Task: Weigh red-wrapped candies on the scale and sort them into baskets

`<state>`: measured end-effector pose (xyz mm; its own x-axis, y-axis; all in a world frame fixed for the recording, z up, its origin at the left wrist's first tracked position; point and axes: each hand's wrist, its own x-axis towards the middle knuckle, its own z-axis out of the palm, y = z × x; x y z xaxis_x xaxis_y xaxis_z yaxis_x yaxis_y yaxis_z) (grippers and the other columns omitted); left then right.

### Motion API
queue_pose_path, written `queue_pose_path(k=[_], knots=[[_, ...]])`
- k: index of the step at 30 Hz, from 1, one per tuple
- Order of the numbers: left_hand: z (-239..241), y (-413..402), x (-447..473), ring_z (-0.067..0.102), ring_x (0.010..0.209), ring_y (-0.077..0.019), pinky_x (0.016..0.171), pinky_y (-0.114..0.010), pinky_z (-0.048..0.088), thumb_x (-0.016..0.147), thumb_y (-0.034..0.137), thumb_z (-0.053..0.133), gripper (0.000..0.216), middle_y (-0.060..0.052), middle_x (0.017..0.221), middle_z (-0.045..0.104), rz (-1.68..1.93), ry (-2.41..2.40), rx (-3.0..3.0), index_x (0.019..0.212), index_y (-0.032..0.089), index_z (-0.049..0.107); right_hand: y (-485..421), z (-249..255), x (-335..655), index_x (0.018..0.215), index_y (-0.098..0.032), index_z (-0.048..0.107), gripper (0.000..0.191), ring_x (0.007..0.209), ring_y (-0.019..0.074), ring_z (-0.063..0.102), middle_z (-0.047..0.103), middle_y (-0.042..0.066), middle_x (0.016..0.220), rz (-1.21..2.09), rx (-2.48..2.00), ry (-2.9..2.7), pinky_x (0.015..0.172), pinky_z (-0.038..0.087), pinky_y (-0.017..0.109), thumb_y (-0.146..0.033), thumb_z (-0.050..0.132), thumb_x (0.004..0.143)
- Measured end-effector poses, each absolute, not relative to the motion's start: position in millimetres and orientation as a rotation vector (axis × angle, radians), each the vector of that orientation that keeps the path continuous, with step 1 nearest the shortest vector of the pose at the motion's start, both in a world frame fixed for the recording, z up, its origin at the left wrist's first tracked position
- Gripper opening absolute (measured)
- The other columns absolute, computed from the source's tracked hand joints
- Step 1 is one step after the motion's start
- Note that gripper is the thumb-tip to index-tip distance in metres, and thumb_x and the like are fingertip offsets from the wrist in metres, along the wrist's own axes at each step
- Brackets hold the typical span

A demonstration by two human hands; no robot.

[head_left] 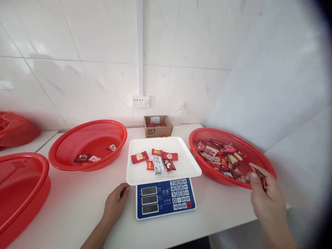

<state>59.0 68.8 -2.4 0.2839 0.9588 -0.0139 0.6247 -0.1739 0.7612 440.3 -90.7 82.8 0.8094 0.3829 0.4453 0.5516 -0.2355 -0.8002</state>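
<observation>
My right hand point(267, 197) is closed round a red snack packet point(262, 180) at the near right rim of the right-hand red basket point(233, 133). Inside that basket lies a heap of small wrapped snacks point(220, 155). My left hand point(117, 200) rests on the table with curled fingers, close to the front left corner of the scale's white tray point(141, 145); I see nothing in it. Several wrapped snacks lie on the tray, among them a silver-white packet point(159, 166) and a red packet point(139, 157). Below the tray is the scale's blue keypad panel point(166, 199).
Left of the scale stands a red basket point(88, 124) with a few packets in it. Another red basket point(23, 157) is at the near left, and a red plastic bag point(17, 129) lies behind it. A cardboard box point(158, 130) and a clear bottle point(178, 116) stand by the wall.
</observation>
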Motion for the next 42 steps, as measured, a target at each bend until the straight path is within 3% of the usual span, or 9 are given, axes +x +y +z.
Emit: queue_pose_path(k=[3,6,10,12,16,19,24,35,42], knots=[[0,69,60,0.064,0.075,-0.0185,0.065,-0.027,0.048,0.083,0.043,0.040,0.028,0.001,0.083,0.070,0.636,1.450,1.885,0.091,0.025,0.060,-89,79,450,0.119,-0.024,0.053,0.050,0.092,0.0270,0.059,0.061,0.009,0.102,-0.246,-2.068,-0.803,0.082,0.045,0.046,-0.053,0.043,0.080],[2,69,61,0.064,0.076,-0.0188,0.065,-0.027,0.048,0.082,0.044,0.042,0.028,0.001,0.085,0.071,0.642,1.471,1.879,0.091,0.026,0.061,-80,75,455,0.125,-0.018,0.050,0.059,0.104,0.0318,0.052,0.058,0.014,0.106,-0.348,-2.192,-0.897,0.083,0.044,0.047,-0.052,0.046,0.077],[2,69,60,0.065,0.076,-0.0194,0.065,-0.027,0.049,0.081,0.045,0.042,0.029,0.000,0.086,0.071,0.650,1.469,1.879,0.091,0.026,0.061,-68,70,453,0.140,-0.012,0.027,0.081,0.120,0.0333,0.040,0.044,0.020,0.127,-0.450,-2.192,-0.957,0.088,0.042,0.046,-0.055,0.049,0.075],[1,69,60,0.065,0.076,-0.0196,0.065,-0.027,0.049,0.081,0.045,0.043,0.028,0.001,0.086,0.071,0.647,1.474,1.877,0.091,0.026,0.061,-65,69,450,0.142,-0.013,0.023,0.078,0.124,0.0321,0.037,0.036,0.019,0.137,-0.433,-2.226,-1.062,0.089,0.042,0.045,-0.054,0.044,0.080],[0,70,60,0.065,0.075,-0.0197,0.064,-0.028,0.049,0.080,0.045,0.044,0.027,0.001,0.086,0.071,0.662,1.477,1.883,0.090,0.026,0.062,-68,68,444,0.129,-0.017,0.048,0.053,0.104,0.0278,0.056,0.063,0.011,0.112,-0.229,-2.442,-1.318,0.088,0.042,0.045,-0.047,0.030,0.088],[1,70,60,0.065,0.075,-0.0197,0.063,-0.027,0.049,0.080,0.045,0.044,0.028,0.000,0.086,0.072,0.665,1.468,1.894,0.091,0.026,0.062,-72,72,441,0.120,-0.020,0.058,0.050,0.098,0.0264,0.060,0.068,0.007,0.103,-0.174,-2.502,-1.436,0.085,0.044,0.042,-0.047,0.030,0.089],[1,71,60,0.064,0.076,-0.0197,0.064,-0.027,0.049,0.080,0.046,0.043,0.030,0.000,0.086,0.071,0.632,1.495,1.891,0.091,0.026,0.062,-69,81,431,0.123,-0.029,0.056,0.052,0.083,0.0269,0.064,0.070,0.005,0.098,-0.038,-2.687,-1.334,0.065,0.049,0.038,-0.052,0.024,0.089],[0,69,60,0.064,0.075,-0.0186,0.066,-0.028,0.048,0.083,0.043,0.041,0.028,0.001,0.082,0.069,0.644,1.433,1.872,0.091,0.025,0.060,-40,91,410,0.134,-0.024,0.043,0.057,0.077,0.0320,0.066,0.071,0.013,0.087,0.090,-2.813,-1.300,0.063,0.047,0.044,-0.047,0.013,0.091],[-1,70,61,0.062,0.071,-0.0185,0.065,-0.029,0.048,0.081,0.045,0.043,0.027,0.001,0.076,0.067,0.700,1.416,1.824,0.087,0.024,0.060,-41,86,410,0.132,-0.022,0.046,0.059,0.069,0.0314,0.066,0.071,0.014,0.080,0.013,-2.782,-1.293,0.059,0.048,0.045,-0.047,0.012,0.090]])
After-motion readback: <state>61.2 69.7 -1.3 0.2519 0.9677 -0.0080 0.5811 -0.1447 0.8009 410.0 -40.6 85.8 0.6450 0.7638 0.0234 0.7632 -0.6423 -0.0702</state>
